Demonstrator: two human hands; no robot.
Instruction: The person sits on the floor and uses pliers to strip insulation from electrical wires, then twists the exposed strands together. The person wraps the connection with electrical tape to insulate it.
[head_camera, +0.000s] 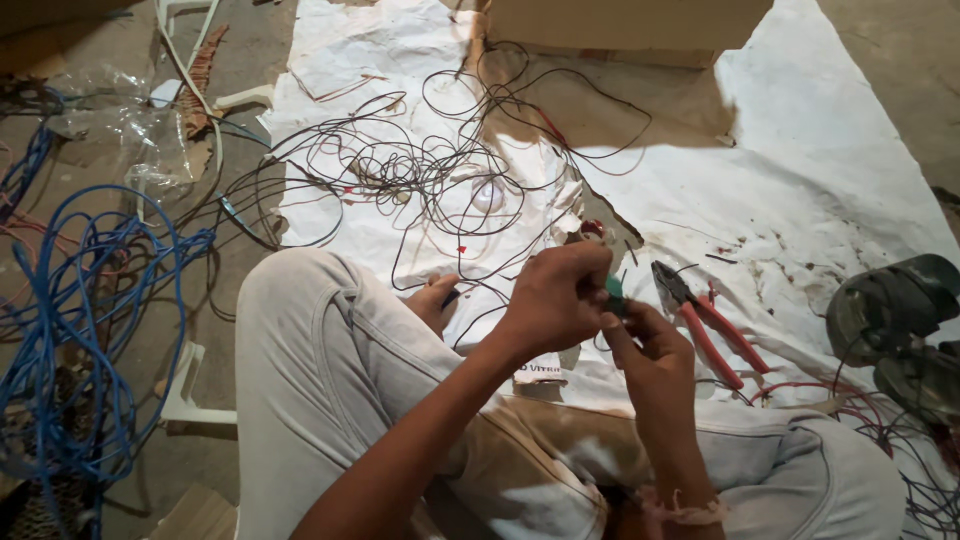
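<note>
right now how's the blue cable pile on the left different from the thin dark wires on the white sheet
The blue cable is thicker and bright blue; the dark wires are thin and blackish. The blue cable lies in big loops on the bare floor, away from the hands; the dark wires sprawl over the white sheet, running toward the left hand and right hand. Both are loose tangles.

the left hand (558, 297) and right hand (648, 345) met over a small green part (614, 292), pinching it between fingers, with red-handled pliers (708, 322) lying just beside on a white sheet (830, 170) strewn with thin dark wires (420, 165).
</note>
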